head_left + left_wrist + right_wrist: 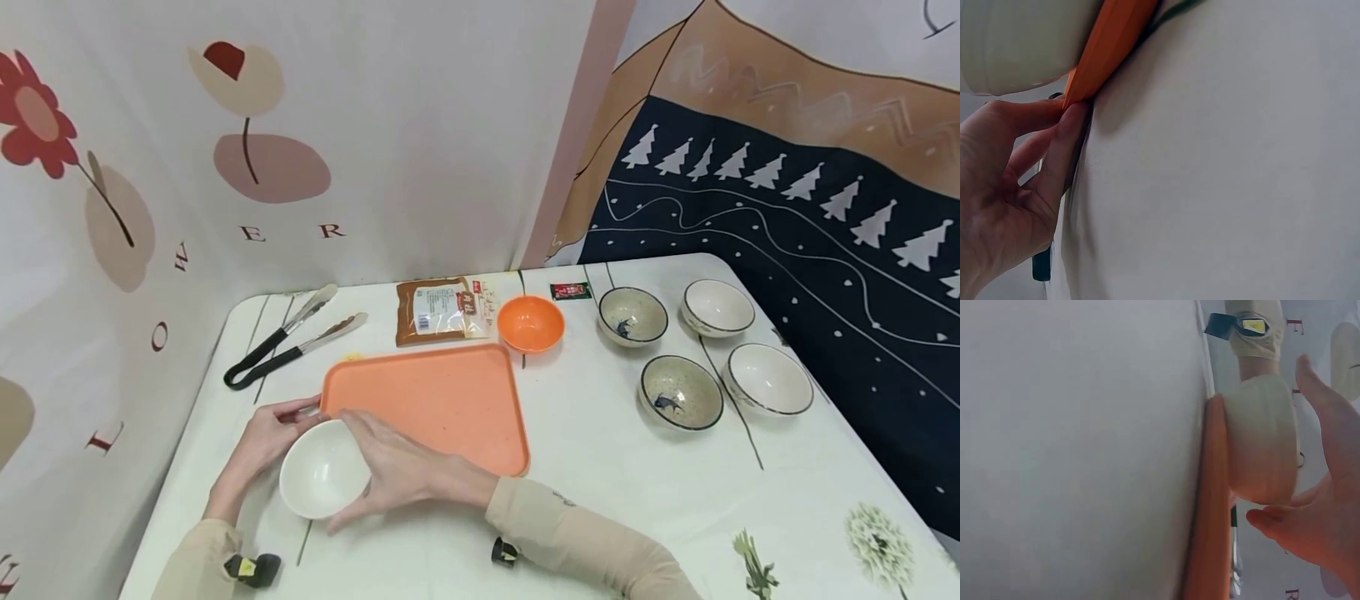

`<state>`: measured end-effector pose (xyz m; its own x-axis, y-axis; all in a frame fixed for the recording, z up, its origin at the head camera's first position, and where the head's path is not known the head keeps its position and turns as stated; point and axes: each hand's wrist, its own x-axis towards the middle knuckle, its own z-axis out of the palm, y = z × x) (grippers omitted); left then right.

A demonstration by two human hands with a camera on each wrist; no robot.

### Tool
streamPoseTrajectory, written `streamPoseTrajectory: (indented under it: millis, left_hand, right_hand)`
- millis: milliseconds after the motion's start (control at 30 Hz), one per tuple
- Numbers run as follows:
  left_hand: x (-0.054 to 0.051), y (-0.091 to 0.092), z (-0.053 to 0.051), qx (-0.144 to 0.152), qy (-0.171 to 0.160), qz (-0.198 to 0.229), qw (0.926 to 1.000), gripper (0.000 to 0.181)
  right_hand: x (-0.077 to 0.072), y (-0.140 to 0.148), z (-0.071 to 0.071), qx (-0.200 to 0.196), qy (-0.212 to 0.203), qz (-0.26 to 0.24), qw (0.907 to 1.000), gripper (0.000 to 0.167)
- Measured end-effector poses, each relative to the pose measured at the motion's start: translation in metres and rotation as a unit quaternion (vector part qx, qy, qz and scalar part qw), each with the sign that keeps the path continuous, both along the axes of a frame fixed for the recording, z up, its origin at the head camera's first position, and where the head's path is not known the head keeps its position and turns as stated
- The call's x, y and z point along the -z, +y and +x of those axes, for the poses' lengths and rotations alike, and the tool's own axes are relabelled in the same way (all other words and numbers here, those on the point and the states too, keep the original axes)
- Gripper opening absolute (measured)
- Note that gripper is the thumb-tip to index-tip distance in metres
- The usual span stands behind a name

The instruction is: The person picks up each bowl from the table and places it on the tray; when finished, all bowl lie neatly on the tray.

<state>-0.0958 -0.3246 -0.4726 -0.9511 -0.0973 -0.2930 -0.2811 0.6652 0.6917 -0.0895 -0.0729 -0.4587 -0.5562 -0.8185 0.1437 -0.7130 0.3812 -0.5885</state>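
Observation:
A white bowl [324, 469] sits at the near left corner of the orange tray [442, 400], its side close above the tray rim [1213, 506] in the right wrist view. The left hand [262, 446] is at the tray's left edge; in the left wrist view the left hand [1007, 181] pinches the orange rim [1107, 53] between thumb and fingers, below the bowl [1022, 44]. The right hand [397, 467] spreads around the bowl's right side. In the right wrist view the right hand [1329, 487] has its thumb apart from the bowl [1263, 437], fingertips near the rim.
Black-handled tongs [273, 358] lie at the back left. Behind the tray are a brown packet [435, 312], an orange bowl [530, 324] and a small green-red sachet [570, 291]. Several patterned bowls, one speckled grey [681, 393] and one white inside [768, 379], stand at the right.

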Motion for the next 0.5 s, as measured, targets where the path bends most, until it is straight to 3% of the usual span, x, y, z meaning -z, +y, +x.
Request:
streamPoseTrajectory:
  millis: [200, 333, 500]
  left_hand:
    - [-0.001, 0.001, -0.001, -0.006, -0.009, -0.004, 0.9999, 0.067]
    - [0.0, -0.001, 0.0, 0.004, -0.003, -0.001, 1.0, 0.066]
    - [0.001, -0.002, 0.0, 0.006, 0.003, 0.003, 1.0, 0.066]
  right_hand:
    - [-0.024, 0.032, -0.017, 0.017, -0.051, 0.033, 0.998, 0.124]
    - [-0.035, 0.053, -0.036, 0.037, -0.052, 0.028, 0.9975, 0.119]
    - [-0.043, 0.08, -0.06, 0.089, -0.044, -0.005, 0.995, 0.117]
